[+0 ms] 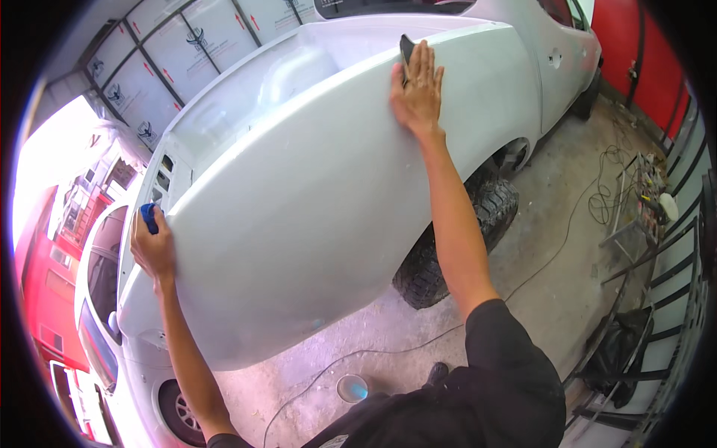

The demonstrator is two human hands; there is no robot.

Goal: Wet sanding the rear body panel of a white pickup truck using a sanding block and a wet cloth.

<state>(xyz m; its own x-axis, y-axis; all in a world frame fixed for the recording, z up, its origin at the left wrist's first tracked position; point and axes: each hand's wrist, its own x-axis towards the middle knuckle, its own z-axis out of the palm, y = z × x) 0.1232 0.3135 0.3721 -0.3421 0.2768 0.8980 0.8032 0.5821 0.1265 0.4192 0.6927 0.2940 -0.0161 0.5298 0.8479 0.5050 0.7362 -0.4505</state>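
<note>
A pale grey-white pickup truck side panel (299, 194) fills the middle of the view, its surface matte. My right hand (418, 93) lies with fingers stretched along the panel's upper edge. Under it is a dark sheet that looks like sandpaper (407, 48), sticking up between thumb and forefinger. At the rear end of the panel, my left hand (153, 246) has its fingers closed on a blue piece (150, 218), perhaps a sponge or a cloth; its kind is unclear. That hand rests against the panel's rear upper corner.
Below the panel is a knobbly black tyre (485, 216). A bucket (352, 388) with bluish liquid stands on the concrete floor by my feet, and a cable (358, 351) runs past it. Metal railings (672, 276) and a cluttered stand (646, 194) are at right. Another vehicle (104, 261) is at left.
</note>
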